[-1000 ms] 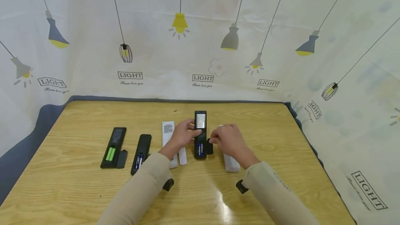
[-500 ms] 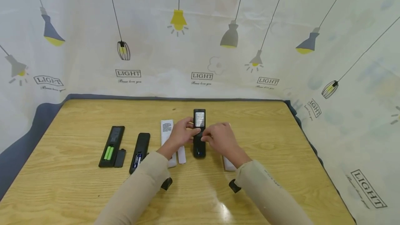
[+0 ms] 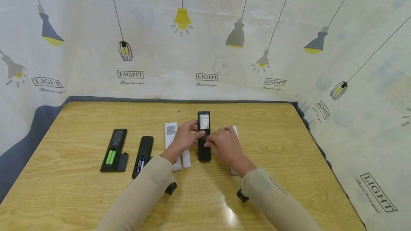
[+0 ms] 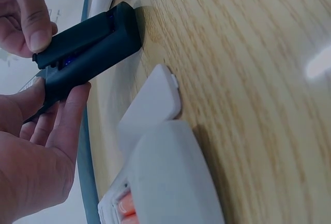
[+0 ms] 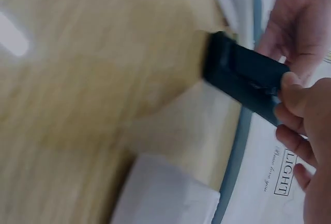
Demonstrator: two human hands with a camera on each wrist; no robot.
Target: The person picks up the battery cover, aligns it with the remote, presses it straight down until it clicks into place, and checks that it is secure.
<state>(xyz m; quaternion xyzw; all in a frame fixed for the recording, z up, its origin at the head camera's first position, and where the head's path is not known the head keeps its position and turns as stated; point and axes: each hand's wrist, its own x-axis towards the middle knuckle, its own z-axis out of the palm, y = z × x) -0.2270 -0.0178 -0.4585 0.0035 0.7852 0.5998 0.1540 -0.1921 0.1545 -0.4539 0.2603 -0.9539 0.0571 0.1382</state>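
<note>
My left hand (image 3: 186,137) grips the middle of a black remote (image 3: 204,149), back side up, thumb across it and fingers along its side. With thumb and fingers my right hand (image 3: 226,145) pinches the end of a black battery cover. In the left wrist view that cover (image 4: 77,39) lies over the battery bay at a tilt, its far end at the remote's end and its near end raised, with a bit of blue battery in the gap. The right wrist view also has the cover (image 5: 258,69) on the remote (image 5: 232,87), somewhat blurred.
Left on the wooden table (image 3: 80,195) lie a black remote (image 3: 118,138) with green batteries, its cover (image 3: 122,162) beside it, and another black remote (image 3: 146,147) with blue batteries. A white remote (image 3: 171,130) and white cover (image 3: 186,159) are partly behind my left arm; another white remote (image 3: 235,131) is behind my right hand.
The black cover has moved from beside the remote's right edge onto its battery bay, carried left by my right hand. My left hand keeps its grip on the remote.
</note>
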